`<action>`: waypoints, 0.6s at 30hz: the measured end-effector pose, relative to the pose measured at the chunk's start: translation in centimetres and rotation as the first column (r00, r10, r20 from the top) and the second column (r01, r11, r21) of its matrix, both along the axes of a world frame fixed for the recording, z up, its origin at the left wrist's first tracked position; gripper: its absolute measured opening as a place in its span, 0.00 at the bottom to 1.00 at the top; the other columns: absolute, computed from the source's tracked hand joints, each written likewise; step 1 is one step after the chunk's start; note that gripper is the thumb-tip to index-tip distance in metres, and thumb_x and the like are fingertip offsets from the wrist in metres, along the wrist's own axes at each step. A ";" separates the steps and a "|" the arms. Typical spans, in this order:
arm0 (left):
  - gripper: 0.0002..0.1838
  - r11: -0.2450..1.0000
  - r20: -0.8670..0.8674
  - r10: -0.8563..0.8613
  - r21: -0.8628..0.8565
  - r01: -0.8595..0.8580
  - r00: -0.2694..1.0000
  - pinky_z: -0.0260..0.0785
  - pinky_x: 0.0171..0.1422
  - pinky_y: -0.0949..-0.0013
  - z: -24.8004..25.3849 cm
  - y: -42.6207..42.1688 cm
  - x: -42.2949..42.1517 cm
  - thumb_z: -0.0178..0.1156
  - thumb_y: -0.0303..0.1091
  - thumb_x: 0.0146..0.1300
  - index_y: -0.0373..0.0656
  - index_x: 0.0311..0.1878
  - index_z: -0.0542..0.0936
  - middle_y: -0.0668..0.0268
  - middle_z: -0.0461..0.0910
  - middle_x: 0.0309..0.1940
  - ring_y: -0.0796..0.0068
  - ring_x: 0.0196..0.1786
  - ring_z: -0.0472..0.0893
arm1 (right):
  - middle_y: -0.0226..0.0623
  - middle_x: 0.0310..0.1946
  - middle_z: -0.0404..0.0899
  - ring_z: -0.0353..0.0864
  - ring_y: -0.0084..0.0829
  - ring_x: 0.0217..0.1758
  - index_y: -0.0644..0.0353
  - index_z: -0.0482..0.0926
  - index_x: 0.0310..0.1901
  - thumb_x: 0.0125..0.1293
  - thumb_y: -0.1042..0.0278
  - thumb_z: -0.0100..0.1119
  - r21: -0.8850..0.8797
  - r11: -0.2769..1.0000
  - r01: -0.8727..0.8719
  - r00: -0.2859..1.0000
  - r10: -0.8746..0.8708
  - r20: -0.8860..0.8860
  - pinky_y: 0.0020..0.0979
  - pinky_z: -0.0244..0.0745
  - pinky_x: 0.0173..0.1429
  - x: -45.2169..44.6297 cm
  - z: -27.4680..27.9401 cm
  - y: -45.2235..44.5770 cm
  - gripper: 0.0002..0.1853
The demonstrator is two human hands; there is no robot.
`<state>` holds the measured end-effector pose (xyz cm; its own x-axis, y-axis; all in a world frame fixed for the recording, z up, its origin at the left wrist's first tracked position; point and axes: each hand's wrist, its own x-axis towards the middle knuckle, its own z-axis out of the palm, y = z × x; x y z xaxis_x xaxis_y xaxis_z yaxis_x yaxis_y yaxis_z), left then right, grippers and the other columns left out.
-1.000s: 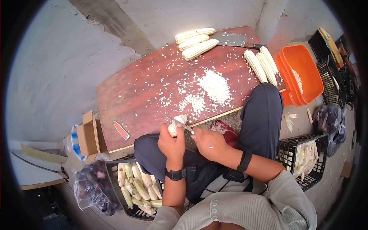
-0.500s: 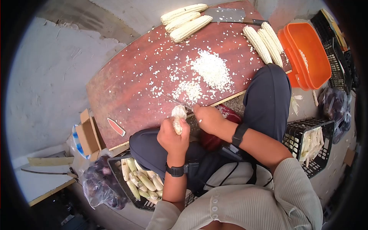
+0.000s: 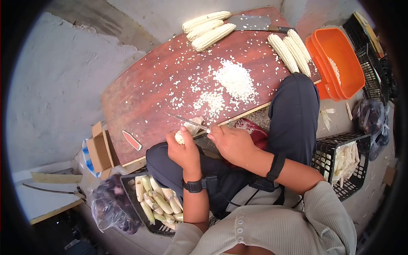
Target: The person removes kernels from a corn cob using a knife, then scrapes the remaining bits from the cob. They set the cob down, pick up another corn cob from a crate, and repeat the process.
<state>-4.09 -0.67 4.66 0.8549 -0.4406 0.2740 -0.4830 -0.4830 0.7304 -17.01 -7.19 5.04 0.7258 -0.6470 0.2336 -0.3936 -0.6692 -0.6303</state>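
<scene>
My left hand [image 3: 185, 154] is closed around a corn cob [image 3: 194, 126] at the near edge of the table. The cob's far end looks stripped and pale, and kernels show by the thumb. My right hand [image 3: 236, 145] grips a thin knife [image 3: 182, 117] by its handle. Its blade points left and lies across the cob. Just beyond my hands, a heap of cut white kernels [image 3: 236, 80] and a smaller heap [image 3: 210, 102] sit on the reddish table [image 3: 144, 97], with loose kernels scattered around.
Whole cobs [image 3: 213, 37] lie at the far edge beside a cleaver [image 3: 250, 22]. More cobs [image 3: 284, 53] are near my right knee, by orange tubs [image 3: 346, 63]. A red pointed piece [image 3: 132, 140] lies left. A black crate [image 3: 127, 191] holds corn; another crate [image 3: 321, 155] holds husks.
My left hand has shifted left and turned the cob from nearly upright to slanting right. The knife has swung left across it, and my right hand has moved slightly nearer to me.
</scene>
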 end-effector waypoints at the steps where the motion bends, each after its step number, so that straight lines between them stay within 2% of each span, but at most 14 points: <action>1: 0.12 1.000 0.019 -0.002 0.013 0.002 1.000 0.69 0.30 0.60 0.0 0.0 -0.2 0.60 0.38 0.62 0.38 0.33 0.75 0.54 0.78 0.21 0.56 0.25 0.79 | 0.43 0.25 0.77 0.80 0.39 0.25 0.61 0.72 0.39 0.66 0.61 0.54 -0.026 1.000 -0.003 0.997 0.001 -0.077 0.36 0.72 0.25 0.0 0.1 0.5 0.11; 3: 0.13 0.999 0.062 -0.007 0.040 0.005 0.998 0.69 0.30 0.60 -0.1 0.0 -0.3 0.60 0.39 0.62 0.38 0.33 0.75 0.53 0.78 0.21 0.54 0.25 0.80 | 0.41 0.22 0.77 0.80 0.38 0.22 0.61 0.71 0.35 0.67 0.62 0.53 -0.003 1.000 -0.008 0.994 0.007 -0.111 0.36 0.73 0.24 -0.1 -0.9 1.5 0.10; 6: 0.14 0.998 0.072 -0.046 0.034 0.043 0.996 0.69 0.29 0.61 -0.1 0.3 -0.3 0.60 0.40 0.63 0.37 0.32 0.74 0.54 0.78 0.21 0.60 0.23 0.79 | 0.40 0.19 0.77 0.81 0.38 0.23 0.61 0.71 0.33 0.67 0.65 0.51 0.024 1.000 0.007 0.986 -0.003 -0.168 0.36 0.75 0.24 0.4 -1.8 1.7 0.09; 10: 0.13 0.985 0.145 -0.129 0.134 0.109 0.981 0.69 0.29 0.59 -0.2 0.5 -0.2 0.60 0.39 0.62 0.37 0.31 0.74 0.52 0.78 0.21 0.53 0.23 0.79 | 0.43 0.21 0.79 0.83 0.43 0.26 0.63 0.72 0.33 0.66 0.69 0.49 0.008 1.000 0.004 0.966 -0.002 -0.259 0.39 0.77 0.28 2.2 -2.4 1.0 0.07; 13: 0.13 0.969 0.192 -0.205 0.177 0.172 0.960 0.69 0.30 0.58 -0.1 0.5 -1.3 0.60 0.38 0.61 0.38 0.31 0.74 0.51 0.78 0.21 0.51 0.24 0.79 | 0.49 0.25 0.81 0.83 0.48 0.31 0.65 0.73 0.34 0.66 0.70 0.48 0.147 0.989 0.014 0.938 0.038 -0.344 0.43 0.78 0.34 3.1 -6.6 -2.1 0.08; 16: 0.15 0.998 0.112 -0.068 0.020 0.066 0.991 0.67 0.30 0.52 -0.7 0.0 -0.6 0.60 0.42 0.60 0.38 0.30 0.73 0.49 0.77 0.20 0.45 0.26 0.77 | 0.53 0.28 0.81 0.82 0.51 0.34 0.66 0.74 0.36 0.67 0.66 0.49 0.254 0.967 -0.012 0.941 0.097 -0.325 0.47 0.76 0.38 2.7 -6.3 -3.3 0.11; 17: 0.13 0.994 0.078 -0.050 0.099 0.042 0.996 0.68 0.31 0.57 -1.0 0.4 0.2 0.59 0.38 0.61 0.36 0.32 0.74 0.50 0.78 0.22 0.50 0.25 0.78 | 0.52 0.27 0.80 0.81 0.52 0.33 0.66 0.74 0.36 0.68 0.63 0.48 0.269 0.963 0.012 0.947 0.076 -0.312 0.48 0.75 0.39 2.6 -6.7 -3.2 0.13; 18: 0.13 0.995 0.072 -0.042 0.094 0.035 0.997 0.68 0.32 0.57 -0.8 0.3 0.1 0.59 0.38 0.61 0.36 0.32 0.74 0.50 0.77 0.22 0.50 0.25 0.78 | 0.52 0.27 0.80 0.81 0.52 0.32 0.66 0.74 0.37 0.69 0.63 0.48 0.270 0.962 0.036 0.955 0.047 -0.293 0.48 0.75 0.38 2.5 -6.5 -3.1 0.13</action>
